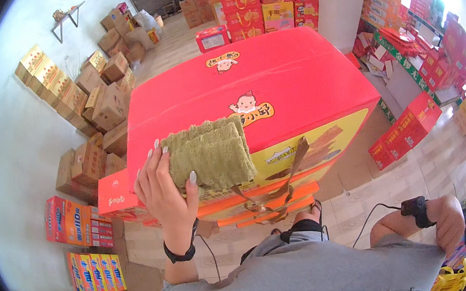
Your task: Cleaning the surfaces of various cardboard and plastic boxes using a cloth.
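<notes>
My left hand [162, 181] grips the near-left end of a folded olive-green cloth [211, 155], with its thumb and fingers spread along the edge. The cloth lies on top of a large red carton [294, 72], over its near edge. That carton has a cartoon child on the lid, a yellow front panel and brown ribbon handles [299, 157] hanging down its near side. On the right, my forearm is bent back towards my body, with a black device strapped at the wrist. My right hand [386, 229] rests against my side, its fingers hidden.
Brown cartons [113, 105] are stacked along the left wall, near orange and yellow boxes [96, 272]. Red gift boxes [241, 3] are piled at the back beside a white pillar [343, 1]. A red box [404, 130] stands on the tiled floor to the right, before crowded shelves.
</notes>
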Available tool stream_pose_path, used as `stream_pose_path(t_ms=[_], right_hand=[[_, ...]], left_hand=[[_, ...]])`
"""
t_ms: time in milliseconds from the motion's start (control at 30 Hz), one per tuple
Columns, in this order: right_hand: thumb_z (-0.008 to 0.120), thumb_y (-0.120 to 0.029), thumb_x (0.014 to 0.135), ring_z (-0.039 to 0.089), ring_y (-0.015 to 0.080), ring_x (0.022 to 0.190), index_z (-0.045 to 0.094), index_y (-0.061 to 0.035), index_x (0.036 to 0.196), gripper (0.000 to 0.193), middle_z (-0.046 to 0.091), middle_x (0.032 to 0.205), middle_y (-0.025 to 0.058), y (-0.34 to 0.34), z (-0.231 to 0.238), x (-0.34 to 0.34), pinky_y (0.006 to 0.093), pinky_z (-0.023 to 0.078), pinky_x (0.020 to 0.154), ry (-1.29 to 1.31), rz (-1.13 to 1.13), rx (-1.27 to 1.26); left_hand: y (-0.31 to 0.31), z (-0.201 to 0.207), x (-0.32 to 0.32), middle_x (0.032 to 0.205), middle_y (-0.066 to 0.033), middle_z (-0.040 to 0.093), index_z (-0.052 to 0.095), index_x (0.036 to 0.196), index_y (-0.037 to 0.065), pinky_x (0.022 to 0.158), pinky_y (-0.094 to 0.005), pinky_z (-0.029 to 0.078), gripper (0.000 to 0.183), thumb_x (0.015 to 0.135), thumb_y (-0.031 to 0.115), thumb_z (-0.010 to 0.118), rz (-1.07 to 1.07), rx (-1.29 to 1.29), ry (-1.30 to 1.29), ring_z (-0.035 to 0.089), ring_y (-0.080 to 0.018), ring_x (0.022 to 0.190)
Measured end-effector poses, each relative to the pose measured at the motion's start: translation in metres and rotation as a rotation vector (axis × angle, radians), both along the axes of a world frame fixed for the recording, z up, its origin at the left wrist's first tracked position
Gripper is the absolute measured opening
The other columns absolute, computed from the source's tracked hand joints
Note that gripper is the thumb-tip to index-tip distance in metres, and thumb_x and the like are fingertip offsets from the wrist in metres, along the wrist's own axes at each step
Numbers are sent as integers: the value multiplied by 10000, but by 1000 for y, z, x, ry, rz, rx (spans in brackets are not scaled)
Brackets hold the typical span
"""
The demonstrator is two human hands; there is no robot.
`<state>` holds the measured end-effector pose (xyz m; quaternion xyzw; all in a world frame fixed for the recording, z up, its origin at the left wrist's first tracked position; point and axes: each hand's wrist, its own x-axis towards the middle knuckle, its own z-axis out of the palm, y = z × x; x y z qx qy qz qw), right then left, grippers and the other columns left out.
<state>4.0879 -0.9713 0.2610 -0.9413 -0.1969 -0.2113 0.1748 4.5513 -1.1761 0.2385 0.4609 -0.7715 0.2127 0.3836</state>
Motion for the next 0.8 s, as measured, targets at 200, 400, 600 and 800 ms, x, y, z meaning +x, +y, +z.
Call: stream_pose_path(t_ms=[200, 400, 600, 800], right_hand=[[402, -253, 918, 586, 107, 729, 596, -55, 913, 277, 604, 878, 36, -38, -5, 22, 187, 424, 591, 24, 82, 135], [443, -324, 914, 594, 175, 814, 593, -7, 969, 355, 593, 1007, 102, -96, 4, 74, 254, 457, 663, 52, 72, 380], [568, -432, 850, 550, 282, 991, 587, 32, 1059, 509, 502, 1224, 173, -115, 11, 130, 392, 456, 827, 115, 423, 609], [600, -413, 832, 542, 324, 1028, 604, -32, 1079, 454, 507, 1233, 169, -118, -7, 166, 407, 455, 837, 163, 687, 722]], left_hand=[[6, 2, -2, 1239, -145, 489, 464, 1195, 19, 962, -433, 272, 453, 839, 299, 475, 27, 31, -11, 441, -301, 1149], [13, 4, -7, 1247, -136, 486, 459, 1215, 27, 1002, -444, 253, 452, 816, 239, 485, 34, 67, 15, 424, -294, 1173], [10, 3, -16, 1234, -134, 497, 474, 1200, 22, 997, -440, 259, 442, 802, 213, 489, -2, 58, 71, 425, -296, 1167], [4, -5, -10, 1201, -125, 523, 497, 1179, 39, 947, -436, 272, 448, 834, 326, 495, 27, 0, 101, 462, -289, 1131]])
